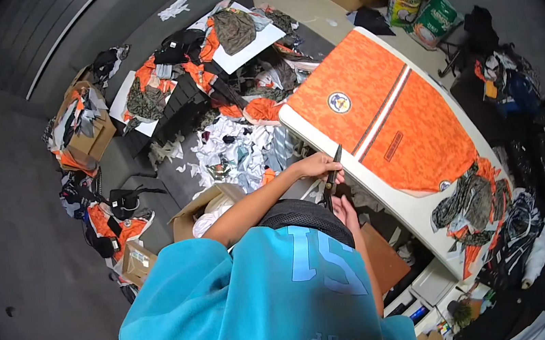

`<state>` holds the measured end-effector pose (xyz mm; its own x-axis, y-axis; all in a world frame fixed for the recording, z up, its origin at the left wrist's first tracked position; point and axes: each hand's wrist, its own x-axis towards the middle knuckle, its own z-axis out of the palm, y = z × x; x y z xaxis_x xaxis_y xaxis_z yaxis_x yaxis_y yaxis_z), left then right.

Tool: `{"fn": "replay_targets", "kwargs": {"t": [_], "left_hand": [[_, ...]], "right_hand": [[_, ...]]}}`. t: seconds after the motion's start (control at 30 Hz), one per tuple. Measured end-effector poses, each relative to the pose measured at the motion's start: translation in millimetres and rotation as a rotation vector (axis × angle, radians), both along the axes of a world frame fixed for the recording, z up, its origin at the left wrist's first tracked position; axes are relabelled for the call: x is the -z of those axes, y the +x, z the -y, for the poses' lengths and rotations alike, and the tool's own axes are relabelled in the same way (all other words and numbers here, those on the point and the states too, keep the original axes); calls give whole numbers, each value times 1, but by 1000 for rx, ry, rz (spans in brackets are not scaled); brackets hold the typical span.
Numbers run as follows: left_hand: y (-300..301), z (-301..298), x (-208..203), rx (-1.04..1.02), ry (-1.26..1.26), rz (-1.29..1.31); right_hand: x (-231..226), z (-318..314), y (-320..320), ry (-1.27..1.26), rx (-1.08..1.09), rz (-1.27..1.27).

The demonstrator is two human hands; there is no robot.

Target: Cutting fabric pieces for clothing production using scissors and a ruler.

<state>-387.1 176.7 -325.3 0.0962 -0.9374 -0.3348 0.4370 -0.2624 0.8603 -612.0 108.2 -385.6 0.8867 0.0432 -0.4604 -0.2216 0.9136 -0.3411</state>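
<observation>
In front of my body my left hand (316,165) is closed around a pair of dark scissors (336,163), the pointed blades aimed up and away from me. Just below it, my right hand (345,211) has its fingers at the handle end of the scissors, partly hidden by the dark handles and my shirt. Beyond the blade tip lies a large orange mottled fabric panel (373,98), spread flat on a white table (397,203). It carries a round patch (339,102), a white-and-dark stripe (382,114) and a small rectangular label (393,146). Neither hand touches the panel.
Camouflage and orange cloth pieces (475,202) lie at the table's near right corner. White scraps (235,147) pile up left of the table. An open cardboard box (186,221) stands by my left arm. Further back, cut garments cover a bench with white boards (245,55).
</observation>
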Motion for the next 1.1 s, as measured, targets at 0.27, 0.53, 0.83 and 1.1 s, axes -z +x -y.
{"fn": "replay_targets", "kwargs": {"t": [0.27,0.53,0.83,1.1], "left_hand": [[65,12,-17,165,58,-170],[70,55,6,637,128,-250],[11,61,35,855,256,-286],[13,72,66,953,78,359]], "right_hand": [[-30,-19,33,-181,69,93],[-39,-78,48,-322,202,26],[-116,-132,53,-611,507,-513],[-12,-124,2,-691,456,-511]]}}
